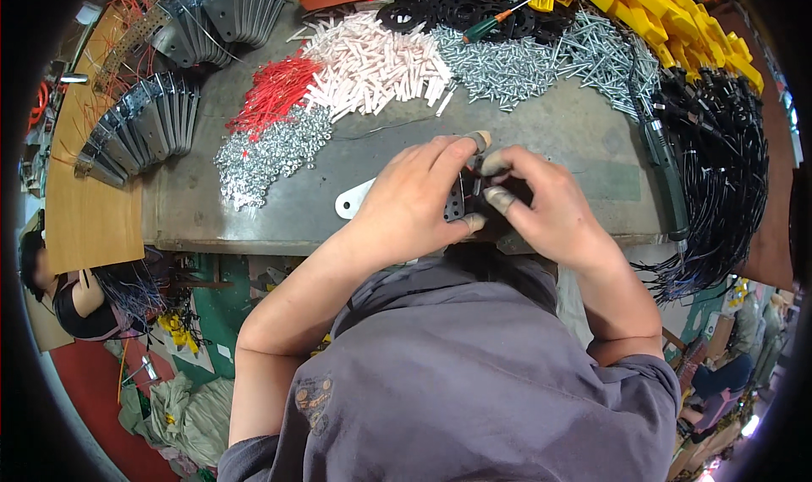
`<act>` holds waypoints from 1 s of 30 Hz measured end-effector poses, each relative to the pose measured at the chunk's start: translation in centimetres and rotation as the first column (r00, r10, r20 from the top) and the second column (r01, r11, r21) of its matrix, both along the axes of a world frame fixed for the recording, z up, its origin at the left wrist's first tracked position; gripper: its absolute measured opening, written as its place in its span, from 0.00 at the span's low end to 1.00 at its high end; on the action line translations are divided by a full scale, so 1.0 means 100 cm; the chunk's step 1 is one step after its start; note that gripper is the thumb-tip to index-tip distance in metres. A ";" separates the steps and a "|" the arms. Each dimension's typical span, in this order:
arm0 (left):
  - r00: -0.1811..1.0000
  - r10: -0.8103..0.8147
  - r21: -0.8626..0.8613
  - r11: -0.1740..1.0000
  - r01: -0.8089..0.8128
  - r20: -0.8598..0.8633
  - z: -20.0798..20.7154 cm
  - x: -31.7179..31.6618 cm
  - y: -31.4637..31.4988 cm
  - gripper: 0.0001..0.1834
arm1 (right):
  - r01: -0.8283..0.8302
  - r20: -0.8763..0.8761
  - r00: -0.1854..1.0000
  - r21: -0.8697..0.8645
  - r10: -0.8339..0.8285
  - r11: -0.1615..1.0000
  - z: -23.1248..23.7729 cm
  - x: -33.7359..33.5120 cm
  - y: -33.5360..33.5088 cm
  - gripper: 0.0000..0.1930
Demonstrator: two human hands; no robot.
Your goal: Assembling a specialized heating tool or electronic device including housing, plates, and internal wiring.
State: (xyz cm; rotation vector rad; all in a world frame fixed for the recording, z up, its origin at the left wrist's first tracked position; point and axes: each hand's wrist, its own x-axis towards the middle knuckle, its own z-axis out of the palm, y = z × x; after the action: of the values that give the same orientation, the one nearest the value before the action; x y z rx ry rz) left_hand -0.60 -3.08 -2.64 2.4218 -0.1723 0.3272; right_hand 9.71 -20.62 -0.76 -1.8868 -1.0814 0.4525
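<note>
Near the front edge of the bench, my left hand point(410, 196) is closed over a pale metal plate point(349, 203) whose rounded end, with a hole, sticks out to the left. A dark perforated piece point(455, 206) shows between its fingers and thumb. My right hand point(541, 199) is close beside it, thumb and fingers drawn together at the right end of the piece. What they pinch is small and dark, and I cannot make it out. Worn coverings wrap several fingertips on both hands.
Behind my hands lie heaps of red wires point(275, 89), white sleeves point(372, 68), small metal nuts point(271, 156) and screws point(503, 68). Bent metal plates point(152, 123) stand at left. A green screwdriver point(484, 29), power tool point(664, 178), yellow parts point(677, 17) and black cables point(719, 161) lie rightward.
</note>
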 end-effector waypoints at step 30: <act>0.997 0.021 0.031 0.999 -0.019 -0.077 0.009 0.001 -0.003 0.46 | 0.012 0.695 0.719 -0.025 0.009 1.000 0.029 -0.001 -0.015 0.20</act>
State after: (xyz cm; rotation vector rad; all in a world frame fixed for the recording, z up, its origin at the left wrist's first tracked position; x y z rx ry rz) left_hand -0.53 -3.35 -1.76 2.4629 -0.1191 0.2405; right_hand 9.59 -22.12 2.18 -2.1391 -1.5549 -0.3024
